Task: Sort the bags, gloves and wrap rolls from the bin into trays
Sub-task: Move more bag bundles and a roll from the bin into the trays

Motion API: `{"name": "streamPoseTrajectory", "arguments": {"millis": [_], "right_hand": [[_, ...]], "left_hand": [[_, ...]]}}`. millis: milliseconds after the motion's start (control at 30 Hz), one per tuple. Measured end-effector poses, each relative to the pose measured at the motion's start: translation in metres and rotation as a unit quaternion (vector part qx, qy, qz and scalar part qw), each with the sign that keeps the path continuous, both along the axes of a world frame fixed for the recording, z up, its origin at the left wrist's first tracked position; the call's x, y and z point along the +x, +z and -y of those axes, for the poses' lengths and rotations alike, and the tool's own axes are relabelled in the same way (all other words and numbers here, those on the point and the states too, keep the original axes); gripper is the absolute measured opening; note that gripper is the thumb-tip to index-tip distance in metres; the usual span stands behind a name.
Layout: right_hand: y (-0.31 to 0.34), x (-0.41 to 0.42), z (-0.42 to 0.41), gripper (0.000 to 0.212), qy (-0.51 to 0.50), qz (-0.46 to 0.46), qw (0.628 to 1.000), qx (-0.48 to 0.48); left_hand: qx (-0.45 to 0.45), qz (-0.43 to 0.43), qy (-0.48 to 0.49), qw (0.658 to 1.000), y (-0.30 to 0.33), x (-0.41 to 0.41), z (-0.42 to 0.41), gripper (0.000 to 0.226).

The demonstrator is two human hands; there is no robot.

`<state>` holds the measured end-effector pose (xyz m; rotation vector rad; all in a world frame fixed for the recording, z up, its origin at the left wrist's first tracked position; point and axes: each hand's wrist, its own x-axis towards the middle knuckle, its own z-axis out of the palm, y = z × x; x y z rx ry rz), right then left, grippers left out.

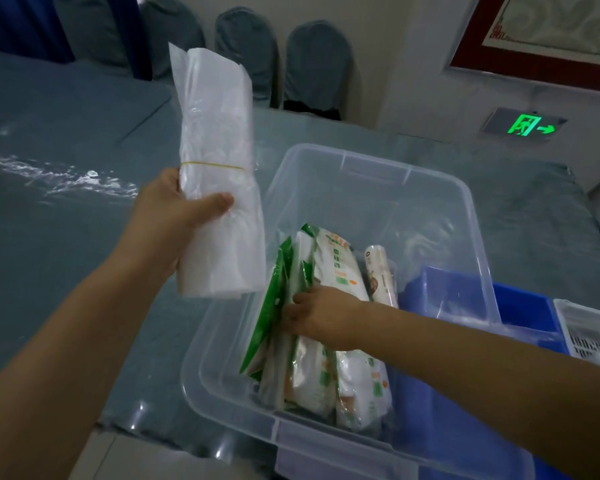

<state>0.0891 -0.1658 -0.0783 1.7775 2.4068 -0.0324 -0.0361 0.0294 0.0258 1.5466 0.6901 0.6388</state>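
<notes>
Translucent plastic makes up the bin (pixel 440 202), which stands on a table (pixel 66 237) covered in grey-blue cloth under a clear sheet, close to the table's near edge. The left hand (pixel 167 220) is raised above the table, just left of the bin's left wall, and holds a bundle of clear plastic bags (pixel 215 161) upright. Its thumb lies across the front of the bundle and the fingers wrap behind it, so the hand is clamped on the lower half. A thin yellow rubber band (pixel 212 165) circles the bundle just above the thumb.

Inside the bin, along its left side, several flat white-and-green packs (pixel 336 271) stand on edge, leaning against each other. The right hand (pixel 316 318) reaches down among them; its fingers curl over the top edges of the packs at the left of the stack and rest on them, but whether they pinch one pack cannot be told. Just right of the packs, a wrap roll (pixel 381 275) in a printed sleeve lies against them, its far end tilted up.

Beside the bin's right wall sits a blue tray (pixel 527 306), partly seen through the clear plastic. A white tray (pixel 582 323) with a barcode label stands just right of the blue one, at the right edge of the view.

Beyond the table's far edge, chairs (pixel 316 67) in grey covers stand against a pale wall. A green exit sign (pixel 527 124) glows low on that wall, below a red-framed picture (pixel 534 36).
</notes>
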Motion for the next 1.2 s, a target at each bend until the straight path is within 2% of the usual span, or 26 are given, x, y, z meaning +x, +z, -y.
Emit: {"name": "streamPoseTrajectory", "arguments": {"millis": [100,200,333,433,567,633,733,800,933,1067,1100,1200], "right_hand": [[0.015,0.014,0.014,0.038,-0.025,0.034,0.997,-0.059],[0.023,0.026,0.036,0.040,-0.098,0.041,0.985,-0.137],[0.031,0.032,0.054,0.031,-0.210,0.084,0.935,-0.275],[0.031,0.026,0.049,0.024,-0.251,0.093,0.908,-0.322],[0.022,0.013,0.011,0.022,-0.330,0.070,0.917,-0.214],[0.013,0.002,-0.013,0.030,-0.357,0.033,0.916,-0.177],[-0.010,-0.015,-0.036,0.059,-0.415,-0.006,0.890,-0.191],[-0.029,-0.021,-0.040,0.078,-0.479,-0.031,0.859,-0.176],[-0.049,-0.036,-0.037,0.092,-0.569,-0.067,0.807,-0.143],[-0.037,-0.039,-0.030,0.076,-0.548,-0.082,0.820,-0.146],[-0.032,-0.036,-0.030,0.074,-0.554,-0.100,0.813,-0.144],[-0.014,-0.023,-0.023,0.059,-0.607,-0.177,0.762,-0.142]], "left_hand": [[-0.004,-0.001,-0.005,1.000,-0.002,-0.002,-0.004,0.055],[-0.001,-0.002,-0.009,1.000,-0.004,-0.004,-0.006,0.054],[-0.002,-0.003,-0.016,1.000,-0.004,-0.002,-0.002,0.056],[-0.005,-0.014,-0.025,1.000,-0.003,0.000,0.002,0.055],[0.015,-0.030,-0.032,0.999,0.000,0.005,0.008,0.039],[0.024,-0.038,-0.033,0.998,0.001,0.008,0.012,0.033],[0.035,-0.060,-0.037,0.997,0.000,0.009,0.015,0.047],[0.045,-0.066,-0.043,0.996,0.002,0.008,0.017,0.055],[0.062,-0.074,-0.037,0.995,0.002,0.006,0.020,0.048],[0.065,-0.084,-0.049,0.993,0.001,0.004,0.019,0.050],[0.065,-0.088,-0.056,0.992,0.001,0.004,0.019,0.052],[0.080,-0.103,-0.077,0.988,0.002,0.007,0.021,0.052]]}}
